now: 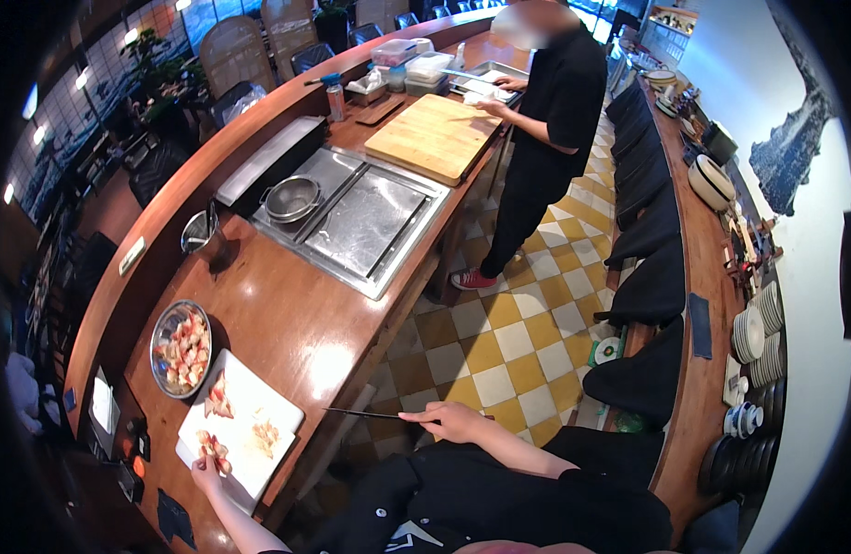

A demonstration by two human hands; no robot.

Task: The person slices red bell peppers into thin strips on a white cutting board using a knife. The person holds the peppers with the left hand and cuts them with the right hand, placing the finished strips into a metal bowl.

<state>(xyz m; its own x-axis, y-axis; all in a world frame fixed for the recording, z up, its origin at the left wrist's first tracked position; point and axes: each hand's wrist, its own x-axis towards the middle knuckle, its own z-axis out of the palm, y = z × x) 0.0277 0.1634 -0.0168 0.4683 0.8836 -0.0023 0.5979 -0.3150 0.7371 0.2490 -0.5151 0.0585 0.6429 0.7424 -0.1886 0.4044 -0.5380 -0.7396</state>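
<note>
My left hand (205, 474) is at the lower left edge of a white cutting board (242, 408), its fingertips on a red-and-cream piece of food (214, 447) that looks like shellfish meat. Farther up the board lies another such piece (219, 400). Pale trimmings (264, 438) are heaped at the board's right side. My right hand (453, 421) holds a knife (359, 413) by its handle, off the board and over the floor side of the counter, with the blade pointing left. A steel bowl (157, 377) of similar red-and-cream pieces (186, 350) stands just beyond the board.
Along the wooden counter (280, 284) are a steel cup with utensils (202, 239), a strainer (292, 199) over a steel inset (373, 221), and a wooden board (432, 135). A person in black (557, 104) stands there holding a knife. Stacked plates (747, 336) fill the right-hand shelf.
</note>
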